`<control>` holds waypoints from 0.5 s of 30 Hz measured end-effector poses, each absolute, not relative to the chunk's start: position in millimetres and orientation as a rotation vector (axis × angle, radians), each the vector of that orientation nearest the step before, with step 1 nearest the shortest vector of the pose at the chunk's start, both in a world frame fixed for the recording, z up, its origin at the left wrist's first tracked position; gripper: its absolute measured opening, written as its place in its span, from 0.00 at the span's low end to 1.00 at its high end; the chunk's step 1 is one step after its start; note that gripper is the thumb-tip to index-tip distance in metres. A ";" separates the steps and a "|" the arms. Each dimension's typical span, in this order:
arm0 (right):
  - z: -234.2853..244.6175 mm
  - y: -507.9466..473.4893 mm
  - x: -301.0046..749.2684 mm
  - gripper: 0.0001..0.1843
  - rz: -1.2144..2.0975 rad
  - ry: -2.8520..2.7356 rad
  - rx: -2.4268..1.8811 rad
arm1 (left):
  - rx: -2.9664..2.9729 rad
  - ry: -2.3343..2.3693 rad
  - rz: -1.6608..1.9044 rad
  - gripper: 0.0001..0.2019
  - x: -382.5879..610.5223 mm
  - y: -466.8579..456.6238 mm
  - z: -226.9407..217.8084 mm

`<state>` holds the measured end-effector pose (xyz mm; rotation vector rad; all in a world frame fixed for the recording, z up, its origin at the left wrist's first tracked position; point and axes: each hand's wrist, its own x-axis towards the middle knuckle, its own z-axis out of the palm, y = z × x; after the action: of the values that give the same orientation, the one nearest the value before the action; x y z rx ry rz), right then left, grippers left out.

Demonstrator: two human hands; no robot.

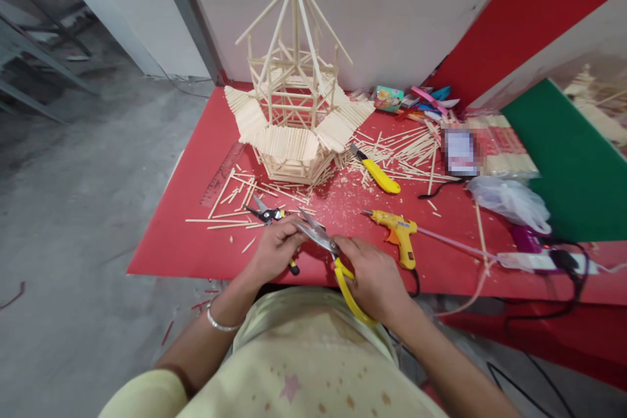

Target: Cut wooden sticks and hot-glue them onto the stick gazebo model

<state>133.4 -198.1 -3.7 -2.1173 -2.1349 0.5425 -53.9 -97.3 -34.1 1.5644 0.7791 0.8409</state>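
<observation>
My right hand [372, 274] grips a pair of scissors [319, 237] with yellow handles, its blades parted and pointing left. At the blade tips, my left hand [279, 245] is closed in a pinch; whatever lies between its fingers is too small to make out. Just beyond that hand are black-and-yellow pruning shears [266, 211], partly hidden beneath it. Behind both hands stands a model pavilion [289, 144] built of thin wooden sticks, with a peaked open frame and slatted panels around its base.
Loose wooden sticks [401, 144] and offcuts litter the red table [171, 235]. A yellow utility knife [379, 175], a glue gun [402, 235] with its cord, a clear ruler [221, 176], a plastic bag [512, 201] and a power strip [539, 263] lie about. A wall rises behind.
</observation>
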 end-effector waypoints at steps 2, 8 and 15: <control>-5.2 -198.0 133.2 0.24 0.529 -2.149 -2.119 | 1.597 0.759 0.837 0.10 -55.7 -95.3 -33.4; -12.9 -197.7 135.8 0.19 0.665 -2.133 -2.044 | 1.495 0.731 0.787 0.09 -59.2 -95.4 -44.4; -8.0 -191.0 136.9 0.25 0.521 -2.155 -2.098 | 1.369 0.765 0.832 0.08 -54.5 -92.9 -42.3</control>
<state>136.9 -191.0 -8.0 -2.0978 -2.1549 0.5207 -54.5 -92.9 -42.3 1.3690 0.7650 0.8323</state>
